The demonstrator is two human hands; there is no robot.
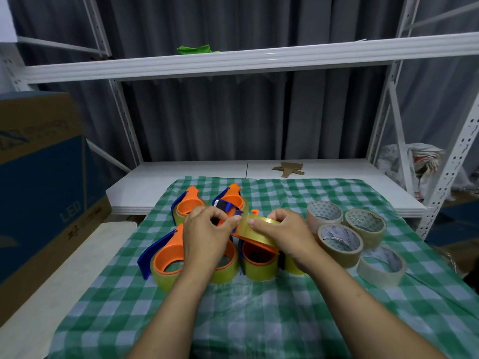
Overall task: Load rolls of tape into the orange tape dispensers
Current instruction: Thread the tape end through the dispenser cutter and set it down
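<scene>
Above the green checked cloth [259, 307] I hold an orange tape dispenser with a yellowish roll in it [255, 233]. My right hand [283, 235] grips the roll and dispenser from the right. My left hand [204, 230] pinches the tape's free end by the dispenser's blue blade end. Under and around my hands lie several loaded orange dispensers: one at front left [166, 260], one at front centre [259, 260], two behind [190, 203] [233, 199]. Several loose tape rolls sit to the right [339, 243] [325, 215] [365, 224] [381, 264].
A big blue and brown cardboard box [44, 182] stands at the left. A white metal shelf rack [259, 60] rises behind the table, with cardboard scraps [287, 168] on its lower board and a green item [194, 49] above. A pale board [51, 281] lies at front left.
</scene>
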